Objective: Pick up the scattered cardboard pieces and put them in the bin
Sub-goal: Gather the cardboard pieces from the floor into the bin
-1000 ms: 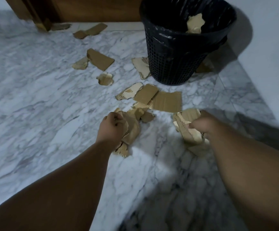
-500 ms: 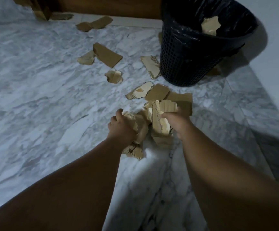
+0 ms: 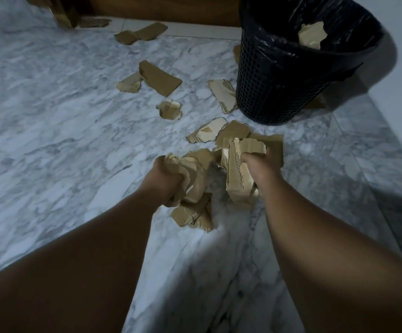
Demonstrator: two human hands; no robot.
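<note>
Two hands, two loads: the left hand (image 3: 168,180) is curled tight round a crumpled wad (image 3: 196,186) of cardboard. The right hand (image 3: 261,168), which a second ago hung well out at 3 o'clock of it, has swung in just beside it, fingers clamped on a folded stack (image 3: 234,174), so the loads nearly touch above the marble floor (image 3: 50,140). I judge the handfuls are being joined for one trip; neither has gone in yet. Just beyond the knuckles at 12 o'clock lies a cluster of three loose pieces (image 3: 233,131), the flattest partly hidden by the right hand. Further, at 11 o'clock, come one small scrap (image 3: 169,109), then a pair (image 3: 159,78). At 1 o'clock stands the one bin (image 3: 279,87), with a pale piece (image 3: 222,93) against its foot, a sliver at its left side and another behind its right. Farthest, at 11 o'clock, lie two by the skirting (image 3: 142,33) and one by the door frame (image 3: 94,22). One piece in the bin (image 3: 311,36), as before; about twelve remain on the floor
</note>
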